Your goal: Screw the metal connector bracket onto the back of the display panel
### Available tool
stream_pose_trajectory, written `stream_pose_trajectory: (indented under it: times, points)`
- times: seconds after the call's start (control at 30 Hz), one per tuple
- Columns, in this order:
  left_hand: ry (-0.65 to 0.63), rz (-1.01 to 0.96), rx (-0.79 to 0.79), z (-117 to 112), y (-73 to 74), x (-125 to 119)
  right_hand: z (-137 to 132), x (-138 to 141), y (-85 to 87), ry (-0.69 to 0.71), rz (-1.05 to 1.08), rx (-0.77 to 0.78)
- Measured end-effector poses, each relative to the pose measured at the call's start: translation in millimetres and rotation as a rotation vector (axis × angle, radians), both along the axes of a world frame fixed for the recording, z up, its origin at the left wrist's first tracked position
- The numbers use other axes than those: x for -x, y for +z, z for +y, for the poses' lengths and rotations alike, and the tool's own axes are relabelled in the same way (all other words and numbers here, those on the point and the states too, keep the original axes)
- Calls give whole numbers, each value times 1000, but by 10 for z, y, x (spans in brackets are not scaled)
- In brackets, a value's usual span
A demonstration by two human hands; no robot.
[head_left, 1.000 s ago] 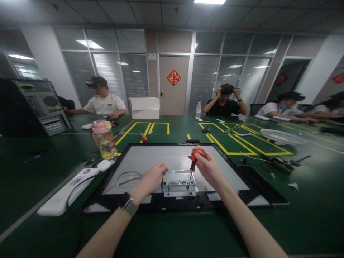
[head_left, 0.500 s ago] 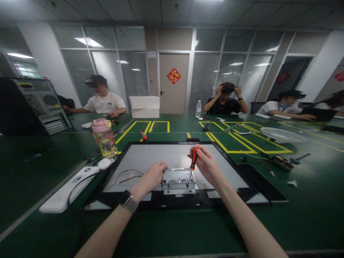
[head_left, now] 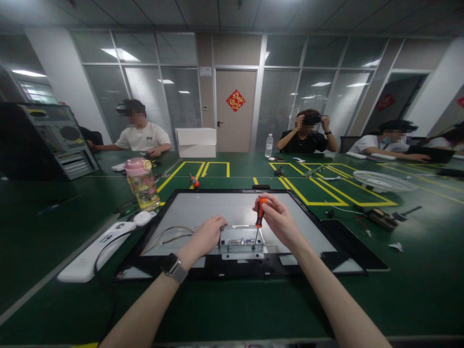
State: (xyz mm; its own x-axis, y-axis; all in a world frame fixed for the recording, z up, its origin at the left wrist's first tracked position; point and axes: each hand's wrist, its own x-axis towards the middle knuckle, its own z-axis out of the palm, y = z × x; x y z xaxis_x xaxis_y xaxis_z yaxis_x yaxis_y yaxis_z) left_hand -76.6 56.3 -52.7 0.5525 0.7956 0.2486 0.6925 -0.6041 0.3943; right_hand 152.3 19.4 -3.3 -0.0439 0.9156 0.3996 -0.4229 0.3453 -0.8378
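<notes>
A black-framed monitor panel (head_left: 319, 241) lies face down on the green table, its silver back up. Near its front edge sits a small metal bracket (head_left: 241, 241). My left hand (head_left: 205, 237), with a watch on the wrist, presses curled fingers against the bracket's left side. My right hand (head_left: 277, 220) is closed round an orange-and-black screwdriver (head_left: 259, 217), held upright with its tip down on the bracket's right part. Thin wires (head_left: 170, 234) run over the panel's left part.
A pink-lidded bottle (head_left: 142, 183) and a white power strip (head_left: 96, 251) lie left of the panel. A computer case (head_left: 50, 140) stands far left. A white fan grille (head_left: 380, 182) and small tools lie right. Three people sit across the table, others at right.
The view has tilted slightly, so the panel and hands sit a little higher in the picture. Both hands keep their hold; the screwdriver stays upright on the bracket.
</notes>
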Motion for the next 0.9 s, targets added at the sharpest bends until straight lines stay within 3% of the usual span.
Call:
stream_pose_trajectory:
  times: [0.13, 0.4, 0.9]
  points:
    - [-8, 3, -7, 2, 0, 1, 3, 8, -10, -56, -4, -17]
    - [-8, 22, -23, -15, 30, -15, -12, 7, 31, 30, 38, 18]
    - [-5, 15, -25, -9, 16, -3, 78, -20, -71, -86, 74, 13]
